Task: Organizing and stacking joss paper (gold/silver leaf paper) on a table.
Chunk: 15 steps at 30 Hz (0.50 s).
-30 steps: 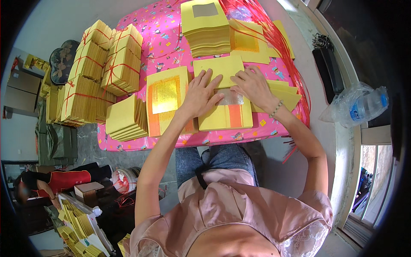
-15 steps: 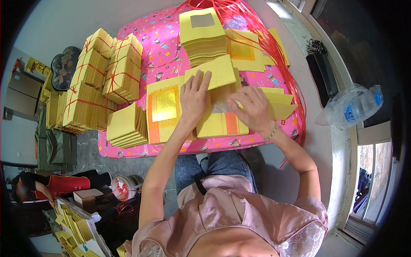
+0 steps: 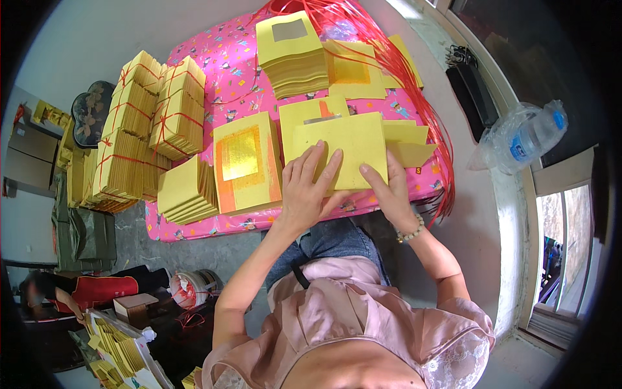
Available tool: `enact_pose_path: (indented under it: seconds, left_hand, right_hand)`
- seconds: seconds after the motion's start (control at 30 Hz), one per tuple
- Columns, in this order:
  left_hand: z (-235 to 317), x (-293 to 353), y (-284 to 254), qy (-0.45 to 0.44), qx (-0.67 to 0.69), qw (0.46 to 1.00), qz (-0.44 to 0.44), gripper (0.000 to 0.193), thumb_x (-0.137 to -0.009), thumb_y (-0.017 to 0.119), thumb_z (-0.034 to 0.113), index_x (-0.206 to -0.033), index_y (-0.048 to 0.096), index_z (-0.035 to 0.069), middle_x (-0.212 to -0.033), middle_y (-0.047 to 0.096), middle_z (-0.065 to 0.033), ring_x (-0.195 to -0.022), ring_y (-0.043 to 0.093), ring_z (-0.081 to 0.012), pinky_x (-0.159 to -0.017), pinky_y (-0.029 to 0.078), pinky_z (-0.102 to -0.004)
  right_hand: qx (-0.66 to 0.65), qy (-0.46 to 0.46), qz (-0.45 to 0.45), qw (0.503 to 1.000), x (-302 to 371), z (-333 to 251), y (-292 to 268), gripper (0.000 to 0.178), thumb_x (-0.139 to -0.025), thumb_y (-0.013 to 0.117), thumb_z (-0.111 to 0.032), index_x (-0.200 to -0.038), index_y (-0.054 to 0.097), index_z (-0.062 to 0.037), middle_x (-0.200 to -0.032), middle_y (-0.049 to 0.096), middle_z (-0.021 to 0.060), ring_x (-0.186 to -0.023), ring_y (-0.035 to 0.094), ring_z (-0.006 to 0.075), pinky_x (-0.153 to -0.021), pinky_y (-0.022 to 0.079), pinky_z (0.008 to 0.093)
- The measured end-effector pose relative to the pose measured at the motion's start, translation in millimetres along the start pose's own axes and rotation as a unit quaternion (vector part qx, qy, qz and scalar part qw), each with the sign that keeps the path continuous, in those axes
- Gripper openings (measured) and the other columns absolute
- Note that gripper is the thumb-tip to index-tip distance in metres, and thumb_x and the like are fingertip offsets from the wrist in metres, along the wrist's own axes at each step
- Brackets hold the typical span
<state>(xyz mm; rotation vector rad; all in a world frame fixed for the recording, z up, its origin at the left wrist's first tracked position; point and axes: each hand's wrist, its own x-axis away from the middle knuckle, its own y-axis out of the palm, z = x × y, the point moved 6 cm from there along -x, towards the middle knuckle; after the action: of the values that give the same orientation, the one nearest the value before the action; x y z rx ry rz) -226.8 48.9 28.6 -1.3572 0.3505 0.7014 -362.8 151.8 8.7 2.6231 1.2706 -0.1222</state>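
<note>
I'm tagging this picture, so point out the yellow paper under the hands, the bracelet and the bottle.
Yellow paper (image 3: 356,144), head view: upper face, near its middle.
Bracelet (image 3: 412,235), head view: its beads.
Bottle (image 3: 539,137), head view: its clear side.

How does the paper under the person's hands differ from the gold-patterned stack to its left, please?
The paper shows a plain face, the stack a gold square. The paper is longer sideways, the stack longer front to back. The right hand touches the paper, not the stack. Both are yellow.
</note>
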Motion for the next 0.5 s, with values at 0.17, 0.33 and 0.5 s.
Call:
enact_pose_path:
  seconds: [0.17,0.33,0.5]
  left_hand:
    - [2.5,-21.1,-15.4,-0.005,0.08,0.997,0.002,0.073,-0.083,0.074,0.038,-0.145,0.05,0.009,-0.144,0.047,-0.017,-0.119,0.051,-0.035,-0.101,0.035,-0.0456]
    - [2.5,-55.5,1.9,-0.086,0.276,0.941,-0.177,0.069,-0.087,0.071,0.035,-0.141,0.049,-0.001,-0.116,0.067,-0.0217,-0.105,0.064,-0.0368,-0.095,0.044,-0.0432]
    - [15.2,-63.9,26.5,-0.126,0.388,0.86,-0.306,0.058,-0.093,0.07,0.032,-0.137,0.052,-0.001,-0.099,0.07,-0.0149,-0.092,0.065,-0.0179,-0.084,0.052,-0.0339]
  right_hand:
    - [0.02,0.026,-0.028,0.999,26.1,-1.2,-29.2,0.036,-0.096,0.063,-0.009,-0.131,0.056,0.0013,-0.119,0.065,0.0044,-0.108,0.058,0.0095,-0.094,0.047,0.0272]
    - [0.067,0.041,-0.06,0.995,39.5,-10.8,-51.1,0.039,-0.096,0.065,-0.011,-0.132,0.056,0.0011,-0.119,0.065,0.004,-0.109,0.058,0.0089,-0.093,0.047,0.0273]
    - [0.056,0.066,-0.02,0.996,45.5,-14.6,-75.1,0.034,-0.094,0.067,-0.011,-0.125,0.062,0.001,-0.111,0.069,0.0034,-0.102,0.061,0.0089,-0.09,0.049,0.0268]
